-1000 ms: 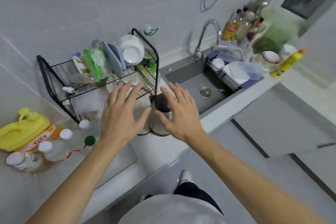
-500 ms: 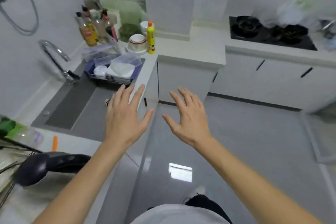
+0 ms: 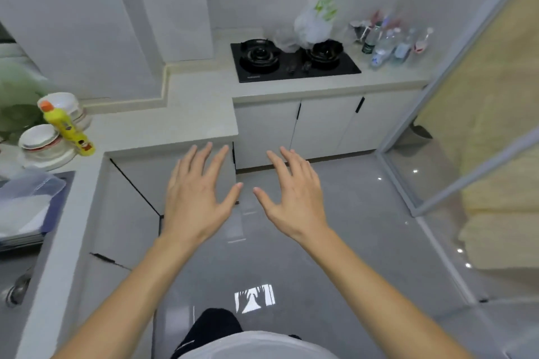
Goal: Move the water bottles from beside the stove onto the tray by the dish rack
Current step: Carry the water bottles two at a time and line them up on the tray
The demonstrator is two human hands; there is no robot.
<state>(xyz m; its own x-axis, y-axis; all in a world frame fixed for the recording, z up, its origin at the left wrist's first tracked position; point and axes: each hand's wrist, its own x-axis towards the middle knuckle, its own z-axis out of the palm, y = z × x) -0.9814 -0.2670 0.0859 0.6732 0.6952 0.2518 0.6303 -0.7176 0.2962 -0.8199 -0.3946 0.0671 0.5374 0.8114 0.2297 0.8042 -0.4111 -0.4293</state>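
The left hand (image 3: 195,198) is held out over the grey floor (image 3: 364,242), palm down, fingers straight and fanned wide, with nothing in it; its bare forearm runs back to the lower left edge. Just beside it, thumbs nearly meeting but apart, the right hand (image 3: 294,198) is spread in the same flat, empty pose, its forearm reaching back to the lower right. At the far left, a translucent plastic container (image 3: 29,198) and a sink (image 3: 14,285) are cut off by the frame edge. Behind them, stacked white bowls (image 3: 40,140) and a yellow bottle with an orange cap (image 3: 68,128) are seen on the pale, smooth bench (image 3: 175,114). Further right, a glossy black two-burner stove (image 3: 291,60) is set into the bench, with a crumpled white plastic bag (image 3: 318,20) behind it. The water bottles (image 3: 390,44) are clustered on the bench just right of the stove, well apart from both hands; they are clear plastic, blurred, and their number cannot be made out. At the right edge a glass door with a pale metal frame (image 3: 455,183) is partly cut off.
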